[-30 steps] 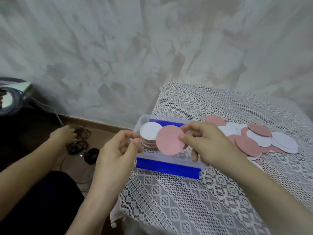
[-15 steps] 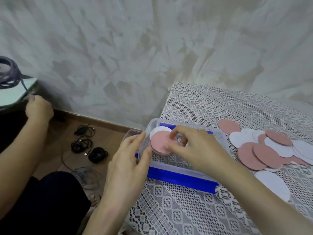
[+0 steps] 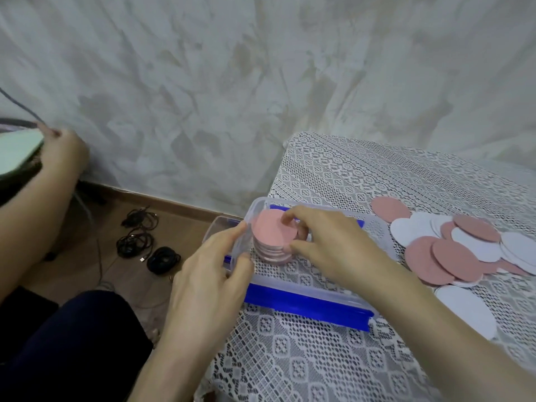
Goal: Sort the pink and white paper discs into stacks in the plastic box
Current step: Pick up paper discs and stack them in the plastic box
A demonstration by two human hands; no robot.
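Since half a second ago the round pink paper disc has come down flat onto the stack of round pink and white paper discs, covering the white disc that showed on top then. That stack stands at the left end of the clear rectangular plastic box with blue clips, which sits at the near left corner of the white lace tablecloth. The right hand curls round the stack, forefinger tip on the pink top disc and thumb against the stack's near side. The left hand grips the box's left end wall, thumb along the rim and fingers wrapped round the near corner. To the right of the box, a loose pile of pink and white paper discs lies spread on the cloth, with a single white paper disc just in front of it. Black coiled cables lie on the brown floor, and another person's hand is at the left edge.
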